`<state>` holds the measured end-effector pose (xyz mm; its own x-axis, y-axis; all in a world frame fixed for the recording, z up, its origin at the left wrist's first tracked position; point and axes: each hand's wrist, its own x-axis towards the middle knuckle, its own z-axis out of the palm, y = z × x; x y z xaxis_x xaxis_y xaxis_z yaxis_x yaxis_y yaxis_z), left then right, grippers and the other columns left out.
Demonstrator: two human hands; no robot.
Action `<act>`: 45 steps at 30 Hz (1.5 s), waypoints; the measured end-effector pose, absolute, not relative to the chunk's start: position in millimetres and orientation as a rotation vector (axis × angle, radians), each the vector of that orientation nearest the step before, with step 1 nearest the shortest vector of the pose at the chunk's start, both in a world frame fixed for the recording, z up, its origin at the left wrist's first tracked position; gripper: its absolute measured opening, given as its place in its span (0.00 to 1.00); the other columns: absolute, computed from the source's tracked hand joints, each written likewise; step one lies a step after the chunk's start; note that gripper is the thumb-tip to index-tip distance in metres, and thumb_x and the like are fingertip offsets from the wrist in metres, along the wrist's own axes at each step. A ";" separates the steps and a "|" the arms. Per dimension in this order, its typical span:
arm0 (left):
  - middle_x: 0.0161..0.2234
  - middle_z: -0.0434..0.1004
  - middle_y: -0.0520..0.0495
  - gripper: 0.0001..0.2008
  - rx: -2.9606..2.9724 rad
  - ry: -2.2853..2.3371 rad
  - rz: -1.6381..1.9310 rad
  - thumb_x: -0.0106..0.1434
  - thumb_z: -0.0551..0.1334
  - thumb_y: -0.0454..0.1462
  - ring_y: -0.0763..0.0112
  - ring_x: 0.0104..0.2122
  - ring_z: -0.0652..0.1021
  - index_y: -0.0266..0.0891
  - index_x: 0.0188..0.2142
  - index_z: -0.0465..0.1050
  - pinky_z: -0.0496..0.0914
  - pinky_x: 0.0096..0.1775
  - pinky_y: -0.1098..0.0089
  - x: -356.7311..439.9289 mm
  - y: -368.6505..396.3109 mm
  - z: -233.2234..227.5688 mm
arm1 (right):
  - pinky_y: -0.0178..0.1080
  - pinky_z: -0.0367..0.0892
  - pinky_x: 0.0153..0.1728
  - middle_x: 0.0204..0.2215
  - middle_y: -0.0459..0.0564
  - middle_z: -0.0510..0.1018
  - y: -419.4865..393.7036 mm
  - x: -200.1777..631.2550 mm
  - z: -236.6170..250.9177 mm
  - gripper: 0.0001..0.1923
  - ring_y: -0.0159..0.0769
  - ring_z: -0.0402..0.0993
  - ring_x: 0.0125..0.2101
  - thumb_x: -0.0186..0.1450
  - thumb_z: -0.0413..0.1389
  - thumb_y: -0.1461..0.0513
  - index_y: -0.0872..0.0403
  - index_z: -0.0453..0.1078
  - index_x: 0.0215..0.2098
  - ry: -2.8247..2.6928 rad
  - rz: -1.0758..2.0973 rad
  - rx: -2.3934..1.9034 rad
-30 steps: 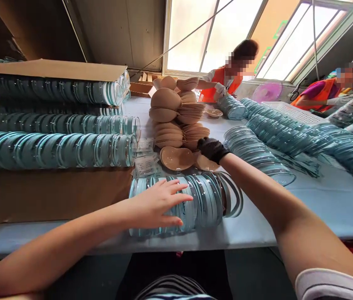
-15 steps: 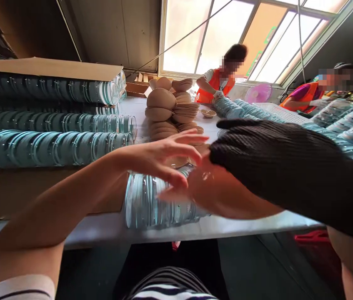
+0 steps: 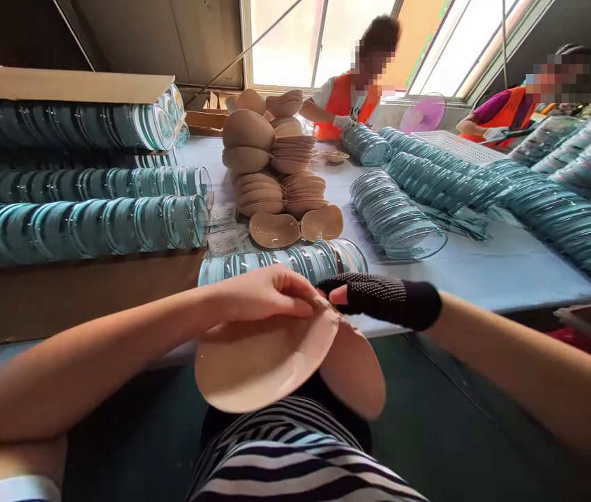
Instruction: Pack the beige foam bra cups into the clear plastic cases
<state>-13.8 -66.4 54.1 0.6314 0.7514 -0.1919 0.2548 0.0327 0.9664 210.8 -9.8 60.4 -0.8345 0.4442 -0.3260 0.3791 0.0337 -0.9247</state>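
Observation:
A beige stick-on bra (image 3: 268, 359) hangs in front of my body with its two rounded cups spread apart. My left hand (image 3: 279, 296) is bare and pinches the upper edge of the larger-looking cup. On my right hand (image 3: 373, 298) is a black dotted glove with bare fingertips. Its fingers are closed at the middle, where the two cups meet; the exact grip is partly hidden. Just beyond my hands lies a row of nested clear plastic containers (image 3: 285, 261). Behind it, a beige cup pair (image 3: 274, 230) lies before tall stacks of similar bras (image 3: 258, 192).
Long rows of nested clear containers (image 3: 80, 226) lie at left by a cardboard box (image 3: 80, 300). More clear containers (image 3: 394, 216) lie on the white table (image 3: 509, 261) at right. Two people in orange vests (image 3: 352, 97) work across it, near a pink fan (image 3: 423, 113).
My right gloved hand has drawn back from close to the camera. My left hand, spread before, now pinches the bra, which hangs lower and nearer my body. The view has tilted down.

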 end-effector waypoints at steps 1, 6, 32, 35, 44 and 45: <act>0.37 0.80 0.50 0.10 1.624 0.878 0.401 0.61 0.62 0.37 0.69 0.39 0.77 0.40 0.40 0.80 0.68 0.42 0.71 -16.4 -67.1 58.3 | 0.35 0.67 0.34 0.32 0.48 0.75 -15.3 208.4 52.1 0.21 0.30 0.68 0.32 0.62 0.57 0.47 0.59 0.71 0.34 -2.151 2.063 -0.871; 0.34 0.79 0.51 0.11 1.692 0.884 0.164 0.63 0.60 0.38 0.71 0.35 0.75 0.39 0.39 0.80 0.66 0.38 0.74 -20.7 -73.7 63.2 | 0.32 0.63 0.30 0.27 0.44 0.70 -30.3 206.0 43.5 0.20 0.27 0.64 0.28 0.60 0.61 0.49 0.58 0.70 0.32 -2.118 2.166 -0.897; 0.29 0.77 0.51 0.15 1.765 1.065 0.365 0.66 0.59 0.43 0.73 0.31 0.73 0.36 0.33 0.78 0.63 0.32 0.75 -15.3 -85.1 44.9 | 0.31 0.60 0.26 0.21 0.43 0.69 -47.0 194.2 29.7 0.11 0.27 0.62 0.24 0.60 0.57 0.57 0.57 0.68 0.26 -2.195 1.550 -0.893; 0.31 0.78 0.51 0.14 1.753 1.054 0.456 0.67 0.58 0.42 0.73 0.33 0.74 0.37 0.35 0.78 0.65 0.35 0.75 -16.0 -87.4 43.3 | 0.32 0.62 0.27 0.22 0.45 0.71 -52.5 194.3 22.7 0.12 0.28 0.65 0.25 0.61 0.57 0.55 0.56 0.69 0.27 -2.078 1.418 -0.907; 0.29 0.77 0.51 0.14 2.259 0.697 0.231 0.68 0.56 0.35 0.73 0.32 0.73 0.40 0.28 0.77 0.63 0.45 0.70 -24.2 -82.0 59.9 | 0.30 0.61 0.26 0.23 0.43 0.71 -56.0 192.7 28.0 0.12 0.26 0.63 0.25 0.61 0.59 0.56 0.58 0.72 0.29 -2.214 1.833 -0.702; 0.29 0.77 0.50 0.14 2.250 0.711 0.224 0.68 0.56 0.35 0.73 0.31 0.73 0.39 0.28 0.77 0.63 0.44 0.71 -24.8 -80.4 59.7 | 0.30 0.61 0.26 0.23 0.43 0.71 -56.9 191.4 28.6 0.13 0.26 0.63 0.25 0.61 0.59 0.55 0.58 0.72 0.29 -2.193 1.811 -0.734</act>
<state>-24.8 -80.4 59.7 0.8302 0.5548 -0.0553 0.4232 -0.5626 0.7102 191.4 -56.9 28.6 -0.8554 0.4947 -0.1533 0.2440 0.1240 -0.9618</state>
